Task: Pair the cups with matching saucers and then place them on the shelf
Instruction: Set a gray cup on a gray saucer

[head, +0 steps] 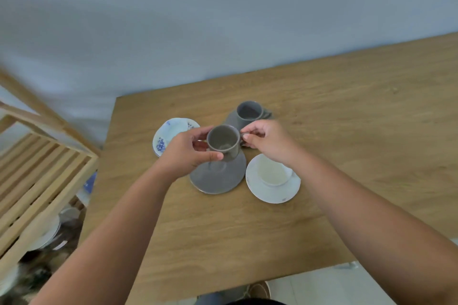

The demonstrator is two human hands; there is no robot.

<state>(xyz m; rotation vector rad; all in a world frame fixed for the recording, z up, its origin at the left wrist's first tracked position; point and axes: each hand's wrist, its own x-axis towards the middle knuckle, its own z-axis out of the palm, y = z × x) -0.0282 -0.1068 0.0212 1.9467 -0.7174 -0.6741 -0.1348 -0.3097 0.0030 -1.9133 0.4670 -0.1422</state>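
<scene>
A grey cup (223,141) hangs just above a grey saucer (218,177) near the middle of the wooden table. My left hand (190,151) grips the cup's body from the left, and my right hand (265,140) pinches its handle on the right. Behind it a second grey cup (249,110) stands on its own grey saucer (231,119). At the right a white cup (273,173) rests on a white saucer (272,193). A white saucer with blue flowers (168,134) lies bare at the left, partly hidden by my left hand.
A wooden slatted shelf (37,168) stands to the left of the table (347,131), with crockery dimly visible on its lower level (49,233). A pale wall runs behind the table. The table's front edge is close to my body.
</scene>
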